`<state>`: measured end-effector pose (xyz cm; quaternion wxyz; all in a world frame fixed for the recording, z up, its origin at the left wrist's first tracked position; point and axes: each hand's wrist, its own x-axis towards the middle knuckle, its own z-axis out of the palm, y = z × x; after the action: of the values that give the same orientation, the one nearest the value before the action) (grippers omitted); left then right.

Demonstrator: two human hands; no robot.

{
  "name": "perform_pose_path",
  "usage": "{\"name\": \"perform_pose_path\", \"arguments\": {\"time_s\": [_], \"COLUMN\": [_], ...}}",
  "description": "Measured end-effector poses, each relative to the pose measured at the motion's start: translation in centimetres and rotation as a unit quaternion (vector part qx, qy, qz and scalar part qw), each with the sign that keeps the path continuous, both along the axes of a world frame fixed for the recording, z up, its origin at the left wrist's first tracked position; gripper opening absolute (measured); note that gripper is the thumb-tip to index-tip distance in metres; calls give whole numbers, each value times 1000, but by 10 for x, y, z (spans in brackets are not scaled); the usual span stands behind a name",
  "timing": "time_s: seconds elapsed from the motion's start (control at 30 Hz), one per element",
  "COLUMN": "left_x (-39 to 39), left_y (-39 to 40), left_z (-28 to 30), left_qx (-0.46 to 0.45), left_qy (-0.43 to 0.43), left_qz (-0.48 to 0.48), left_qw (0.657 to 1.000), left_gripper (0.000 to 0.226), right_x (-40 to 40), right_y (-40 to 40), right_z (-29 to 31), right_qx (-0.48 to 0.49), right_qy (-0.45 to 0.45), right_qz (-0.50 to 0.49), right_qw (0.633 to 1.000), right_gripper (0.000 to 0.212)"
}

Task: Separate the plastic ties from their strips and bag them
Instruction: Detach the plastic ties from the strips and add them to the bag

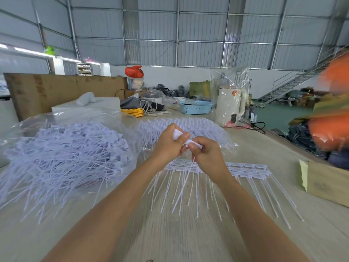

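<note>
Both hands up over the tabletop, each grip pinched tight: left hand curled round a white tie head, right hand pinching another white tie head just beside it, thumbs nearly touching. One thin tail dangling from the right grip, down toward the strip of ties lying flat on the tabletop directly below. Off to the left, clear bag heaped with loose ties. Behind the hands, a second clear-wrapped stack of strips. White kettle and blue basket further back.
</note>
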<state>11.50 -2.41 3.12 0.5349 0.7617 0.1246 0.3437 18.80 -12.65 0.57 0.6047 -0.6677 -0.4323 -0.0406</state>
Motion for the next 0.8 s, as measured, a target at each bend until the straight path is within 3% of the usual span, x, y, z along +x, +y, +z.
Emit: {"name": "perform_pose_path", "arguments": {"time_s": [0.1, 0.2, 0.3, 0.37, 0.43, 0.47, 0.53, 0.6, 0.63, 0.73, 0.8], "left_x": [-3, -6, -9, -15, -25, -30, -32, -27, -21, -9, -9], "left_y": [2, 4, 4, 8, 13, 15, 18, 11, 5, -10, -9], "left_z": [3, 6, 12, 20, 27, 31, 33, 31, 28, 15, 14], "left_qx": [14, 129, 96, 96, 89, 55, -7, -24, -30, -14, 8], "left_qy": [25, 98, 75, 105, 170, 178, 130, 85, 77, 92, 78], "left_qz": [-4, 15, -7, -31, -88, -117, -129, -91, -74, -72, -122], "left_qw": [1000, 987, 993, 989, 977, 975, 983, 992, 994, 993, 989], "left_gripper": [21, 16, 20, 23, 21, 21, 23, 21, 19, 57, 40], "right_x": [1, 7, 9, 9, 17, 23, 29, 24, 18, -1, -2], "right_y": [0, -4, -3, -3, -9, -14, -24, -26, -22, -12, -10], "right_z": [-3, -5, -1, 1, 2, 3, 9, 15, 17, 18, 16], "right_qx": [-15, -62, -43, -34, -47, -37, 57, 147, 158, 119, 111], "right_qy": [-106, -252, -268, -281, -238, -175, 13, 161, 193, 165, 148], "right_qz": [-26, -52, -53, -48, -74, -92, -56, 29, 69, 111, 91], "right_qw": [994, 964, 961, 958, 967, 980, 997, 975, 966, 973, 979], "right_gripper": [15, 15, 14, 14, 17, 19, 26, 32, 31, 24, 15]}}
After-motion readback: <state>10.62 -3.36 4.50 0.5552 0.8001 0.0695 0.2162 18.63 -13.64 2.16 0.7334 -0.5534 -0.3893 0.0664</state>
